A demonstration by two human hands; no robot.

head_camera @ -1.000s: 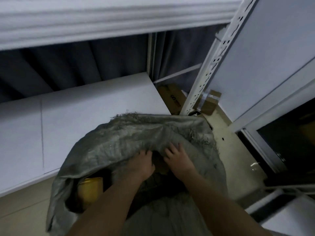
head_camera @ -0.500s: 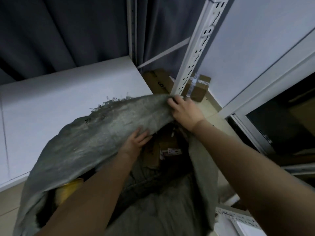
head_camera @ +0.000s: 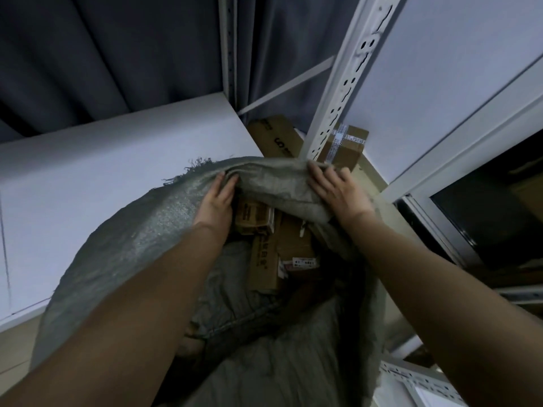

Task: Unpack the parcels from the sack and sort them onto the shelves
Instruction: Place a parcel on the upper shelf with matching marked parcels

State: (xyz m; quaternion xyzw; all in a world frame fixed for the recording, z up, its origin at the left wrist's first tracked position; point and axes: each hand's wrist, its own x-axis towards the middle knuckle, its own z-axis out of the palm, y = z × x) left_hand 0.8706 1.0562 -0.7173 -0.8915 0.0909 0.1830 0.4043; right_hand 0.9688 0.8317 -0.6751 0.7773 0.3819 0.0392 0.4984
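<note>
Woven sack (head_camera: 141,245): grey, mouth spread, leaning against the shelf (head_camera: 102,171).
Hands: left hand (head_camera: 217,201) and right hand (head_camera: 338,192) apart, each gripping the sack's far rim.
Parcels (head_camera: 264,245): inside the sack, just below the rim between both hands; long axes point away; left hand nearer.

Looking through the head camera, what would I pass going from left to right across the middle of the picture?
White shelf board → left hand gripping the sack's rim → cardboard parcels inside the open grey sack → right hand gripping the rim → white window frame.
</note>
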